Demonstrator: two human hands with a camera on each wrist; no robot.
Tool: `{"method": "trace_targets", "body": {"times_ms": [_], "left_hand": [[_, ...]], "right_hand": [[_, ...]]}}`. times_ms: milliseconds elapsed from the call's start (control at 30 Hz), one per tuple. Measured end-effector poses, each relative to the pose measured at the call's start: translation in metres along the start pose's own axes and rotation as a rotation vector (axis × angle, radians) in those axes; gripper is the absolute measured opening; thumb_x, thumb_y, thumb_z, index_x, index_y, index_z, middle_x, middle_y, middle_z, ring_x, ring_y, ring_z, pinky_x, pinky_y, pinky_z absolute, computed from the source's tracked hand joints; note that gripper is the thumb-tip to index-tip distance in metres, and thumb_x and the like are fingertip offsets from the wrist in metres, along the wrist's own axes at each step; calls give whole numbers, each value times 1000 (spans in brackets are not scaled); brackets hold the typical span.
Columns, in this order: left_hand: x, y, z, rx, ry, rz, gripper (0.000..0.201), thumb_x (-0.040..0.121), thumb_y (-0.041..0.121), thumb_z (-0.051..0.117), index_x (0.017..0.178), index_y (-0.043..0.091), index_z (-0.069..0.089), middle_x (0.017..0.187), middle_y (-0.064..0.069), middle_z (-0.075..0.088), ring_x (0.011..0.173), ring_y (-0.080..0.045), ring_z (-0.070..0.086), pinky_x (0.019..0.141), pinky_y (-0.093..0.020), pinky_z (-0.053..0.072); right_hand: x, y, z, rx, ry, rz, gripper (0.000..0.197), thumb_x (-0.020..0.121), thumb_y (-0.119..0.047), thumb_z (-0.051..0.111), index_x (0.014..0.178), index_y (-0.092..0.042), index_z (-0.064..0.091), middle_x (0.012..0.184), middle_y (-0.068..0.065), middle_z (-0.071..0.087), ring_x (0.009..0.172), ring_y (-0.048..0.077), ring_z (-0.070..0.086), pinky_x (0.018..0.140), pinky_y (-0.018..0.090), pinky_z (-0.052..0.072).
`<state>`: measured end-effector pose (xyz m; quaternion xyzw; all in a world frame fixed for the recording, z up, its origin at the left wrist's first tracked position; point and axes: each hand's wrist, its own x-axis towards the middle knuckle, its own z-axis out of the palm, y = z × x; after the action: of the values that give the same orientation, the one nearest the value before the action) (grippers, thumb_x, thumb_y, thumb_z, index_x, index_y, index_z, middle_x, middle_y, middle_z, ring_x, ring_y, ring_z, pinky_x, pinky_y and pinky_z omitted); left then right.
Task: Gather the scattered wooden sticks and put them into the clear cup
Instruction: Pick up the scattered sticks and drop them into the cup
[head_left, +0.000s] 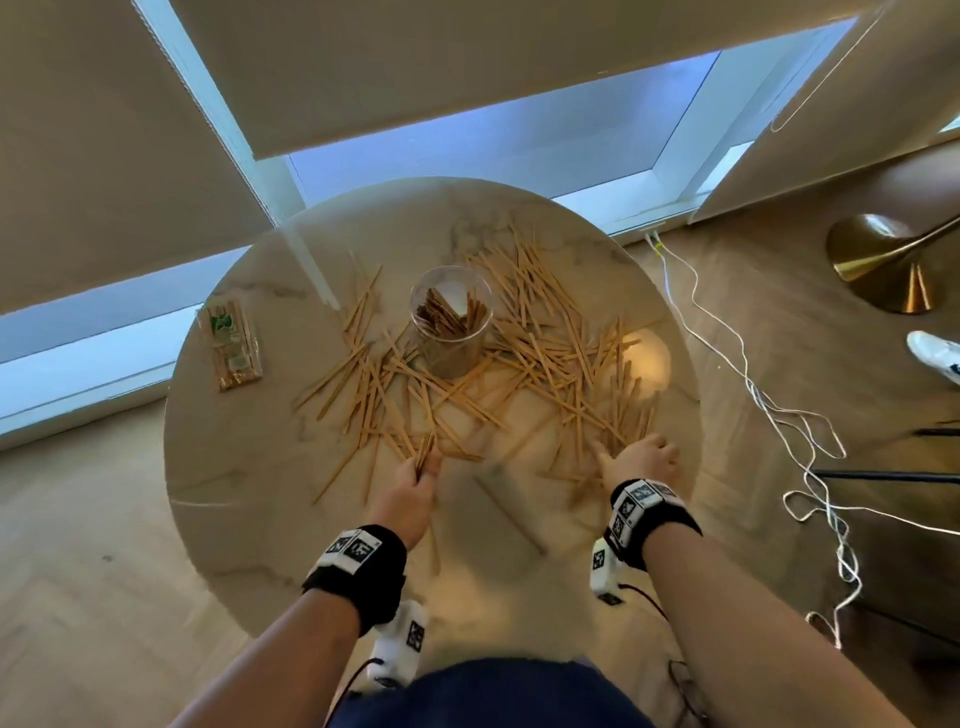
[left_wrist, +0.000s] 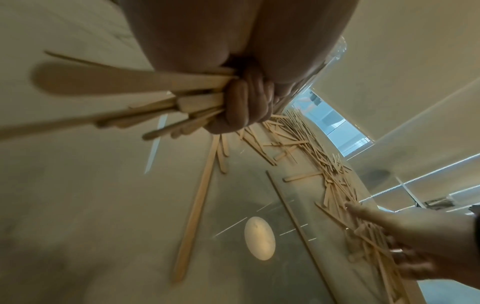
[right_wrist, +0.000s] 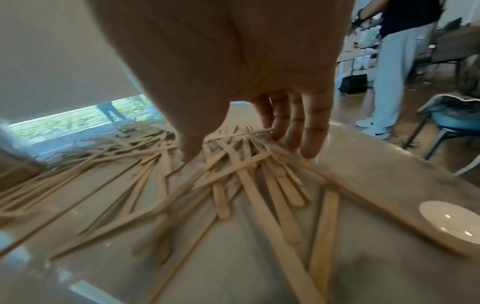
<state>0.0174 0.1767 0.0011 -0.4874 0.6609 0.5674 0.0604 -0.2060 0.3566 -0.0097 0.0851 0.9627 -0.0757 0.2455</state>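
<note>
Many flat wooden sticks (head_left: 524, 358) lie scattered over a round marble table (head_left: 244, 467), mostly around a clear cup (head_left: 451, 321) at its middle that holds several sticks upright. My left hand (head_left: 423, 467) grips a bundle of sticks (left_wrist: 145, 96) at the near left of the pile, fingers (left_wrist: 246, 102) curled round them. My right hand (head_left: 631, 454) is spread with straight fingers (right_wrist: 306, 127) and thumb, resting on sticks (right_wrist: 249, 164) at the near right of the pile.
A wrapped pack of sticks (head_left: 234, 338) lies at the table's left edge. White cables (head_left: 789, 431) and a brass lamp base (head_left: 883, 260) are on the floor to the right. Another person (right_wrist: 397, 67) stands beyond the table.
</note>
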Motion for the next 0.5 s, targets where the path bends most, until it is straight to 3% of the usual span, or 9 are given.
{"method": "trace_targets", "body": {"times_ms": [67, 133, 200, 233, 267, 300, 333, 400, 500], "left_hand": [[-1, 2, 2, -26, 17, 10, 42, 98, 63, 36, 90, 26, 55, 72, 5, 55, 60, -13, 49, 67, -34, 42], [-2, 6, 3, -62, 37, 20, 45, 97, 62, 39, 80, 24, 54, 66, 4, 50, 55, -17, 46, 64, -37, 41], [-4, 7, 4, -101, 37, 36, 51, 96, 64, 40, 89, 17, 61, 67, -1, 56, 64, -38, 55, 68, -49, 48], [-4, 7, 5, -113, 34, 29, 56, 97, 62, 41, 100, 11, 62, 75, -10, 64, 80, -50, 59, 76, -56, 51], [-4, 6, 5, -125, 33, 23, 57, 99, 59, 41, 108, 6, 60, 88, -19, 68, 93, -53, 60, 83, -61, 51], [-4, 6, 4, -142, 34, 24, 54, 100, 57, 41, 109, 7, 61, 94, -23, 68, 93, -51, 61, 83, -61, 51], [-4, 6, 3, -153, 36, 33, 51, 100, 58, 42, 104, 12, 62, 85, -20, 67, 77, -45, 62, 76, -57, 50], [-4, 7, -1, -167, 40, 34, 45, 97, 63, 42, 83, 22, 58, 65, -2, 54, 52, -20, 48, 62, -43, 42], [1, 5, -3, -204, 24, 20, 44, 96, 63, 44, 77, 24, 50, 64, 5, 46, 51, -11, 39, 54, -34, 35]], "right_hand": [[-4, -10, 7, 44, -9, -55, 67, 90, -40, 68, 132, 2, 37, 137, 22, 44, 123, 39, 47, 96, 47, 44], [-9, -22, 9, 70, -39, -93, 50, 94, -25, 62, 130, 3, 40, 136, 23, 48, 122, 40, 50, 97, 48, 45], [-13, -30, 11, 68, -77, -113, 39, 95, -16, 56, 127, 3, 44, 132, 22, 53, 119, 40, 54, 95, 46, 47], [-16, -35, 10, 64, -108, -119, 35, 95, -15, 55, 125, 2, 47, 129, 21, 56, 117, 39, 56, 93, 44, 48], [-18, -38, 10, 63, -138, -122, 32, 95, -14, 54, 122, 1, 50, 125, 19, 58, 113, 38, 58, 90, 42, 49], [-20, -41, 9, 76, -160, -125, 28, 94, -14, 54, 118, 0, 54, 121, 18, 60, 108, 36, 60, 86, 40, 49], [-23, -44, 8, 98, -182, -125, 23, 94, -13, 54, 113, 0, 57, 115, 18, 62, 100, 35, 60, 80, 38, 49], [-27, -46, 10, 158, -234, -137, 15, 93, -13, 55, 100, -1, 60, 100, 17, 64, 83, 32, 58, 69, 32, 46], [-38, -46, 12, 276, -318, -173, 18, 91, -19, 61, 85, -3, 60, 85, 16, 67, 74, 31, 63, 61, 31, 50]]}}
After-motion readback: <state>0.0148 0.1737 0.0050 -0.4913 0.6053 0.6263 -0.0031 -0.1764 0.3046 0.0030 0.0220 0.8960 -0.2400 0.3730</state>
